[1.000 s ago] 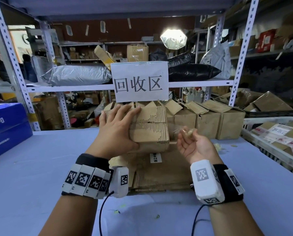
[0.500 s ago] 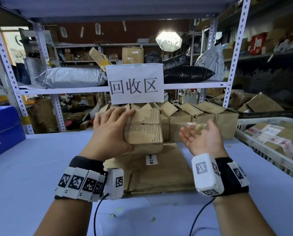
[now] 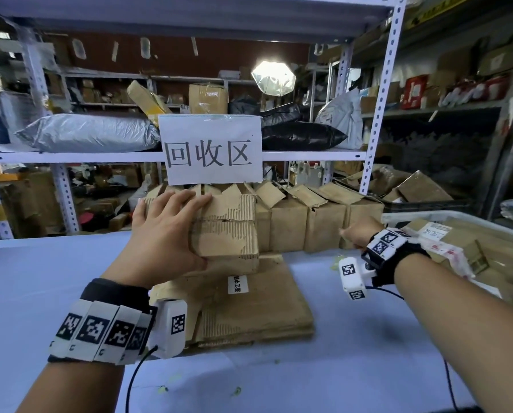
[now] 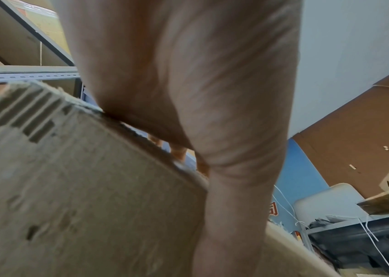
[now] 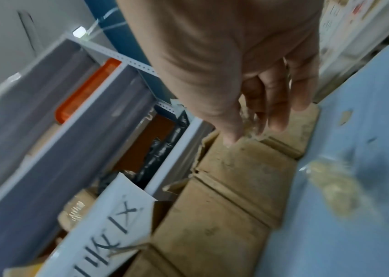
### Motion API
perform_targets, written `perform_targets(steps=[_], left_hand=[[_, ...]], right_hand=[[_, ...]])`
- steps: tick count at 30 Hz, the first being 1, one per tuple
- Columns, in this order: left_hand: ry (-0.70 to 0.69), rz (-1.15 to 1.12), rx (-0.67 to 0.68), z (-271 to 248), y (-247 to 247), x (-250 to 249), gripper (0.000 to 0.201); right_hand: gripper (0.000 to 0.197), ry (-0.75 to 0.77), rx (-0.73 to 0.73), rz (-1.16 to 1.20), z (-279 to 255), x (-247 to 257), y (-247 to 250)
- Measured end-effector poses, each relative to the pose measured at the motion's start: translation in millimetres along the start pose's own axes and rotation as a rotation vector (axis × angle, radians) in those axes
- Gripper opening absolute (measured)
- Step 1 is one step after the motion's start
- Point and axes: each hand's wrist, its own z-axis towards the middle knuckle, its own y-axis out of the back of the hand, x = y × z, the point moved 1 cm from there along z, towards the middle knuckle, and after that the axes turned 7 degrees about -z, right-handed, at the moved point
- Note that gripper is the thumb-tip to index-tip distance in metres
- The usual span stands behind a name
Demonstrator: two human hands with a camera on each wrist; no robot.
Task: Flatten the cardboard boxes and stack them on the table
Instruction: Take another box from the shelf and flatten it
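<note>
Head cam shows the small cardboard box (image 3: 224,231) being held up over the flattened cardboard stack (image 3: 249,305), which lies flat on the blue worktop (image 3: 40,287). The box's lower far edge looks like it touches the stack, hard to be sure. The left hand (image 3: 163,234) grips the box from its left side, fingers (image 3: 186,201) spread across the top and thumb underneath; the left wrist cam is mostly palm pressed against a torn corrugated edge (image 4: 34,116).

Right hand (image 3: 358,234) is off to the right, just in front of the row of open boxes (image 3: 309,222) standing along the back of the worktop. From the right wrist cam its fingers (image 5: 279,105) hang loose and slightly apart, with a crinkly scrap of clear tape (image 5: 250,121) at the fingertips, though I can't tell if it's actually pinched. Another crumpled bit of tape (image 5: 331,183) lies on the worktop nearby.

Behind all that, a white paper sign (image 3: 210,150) hangs off the shelf rail, and a white basket (image 3: 422,217) with parcels sits at the right.
</note>
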Motion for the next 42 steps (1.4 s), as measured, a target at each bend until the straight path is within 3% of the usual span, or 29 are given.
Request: perform_targets(steps=[5,10,15,20,24,27,29,32,34,38,42], left_hand=[[-0.001,0.008,-0.008,0.8,-1.6,0.5,0.121],[-0.003,0.011,-0.003,0.6,-1.9,2.5,0.120],[0.004,-0.007,0.004,0.1,2.0,-2.6,0.120],[0.010,-0.005,0.016,-1.8,5.7,-8.0,0.118],[0.018,0.008,0.026,-2.6,7.6,-9.0,0.117],[0.021,0.010,0.027,-3.8,7.3,-9.0,0.118],[0.019,0.011,0.025,-4.3,6.8,-9.9,0.118],[0.021,0.020,0.022,-3.6,7.0,-11.7,0.118],[0.022,0.021,0.018,-3.6,6.9,-12.6,0.118],[0.021,0.016,0.015,-3.5,6.1,-12.9,0.118],[0.015,0.013,0.002,-2.6,4.7,-12.5,0.118]], right_hand=[[0.021,0.072,0.098,-0.455,7.0,-17.7,-26.3],[0.037,0.049,0.088,-0.429,6.0,-16.6,-40.7],[0.017,0.020,0.064,-0.411,-3.9,15.1,-37.4],[0.018,0.098,-0.070,-0.380,-8.2,37.6,-35.3],[0.020,0.085,0.134,-0.253,-10.7,50.0,-44.7],[0.019,-0.027,0.356,-0.037,-11.5,51.7,-56.7],[0.015,-0.087,0.409,0.034,-14.5,48.0,-59.4],[0.012,-0.078,0.382,-0.043,-12.4,39.0,-60.0],[0.012,-0.003,0.336,-0.226,-10.5,32.9,-59.8],[0.010,0.122,0.131,-0.482,-9.0,18.2,-57.4],[0.015,0.176,-0.016,-0.471,-15.8,23.5,-49.5]])
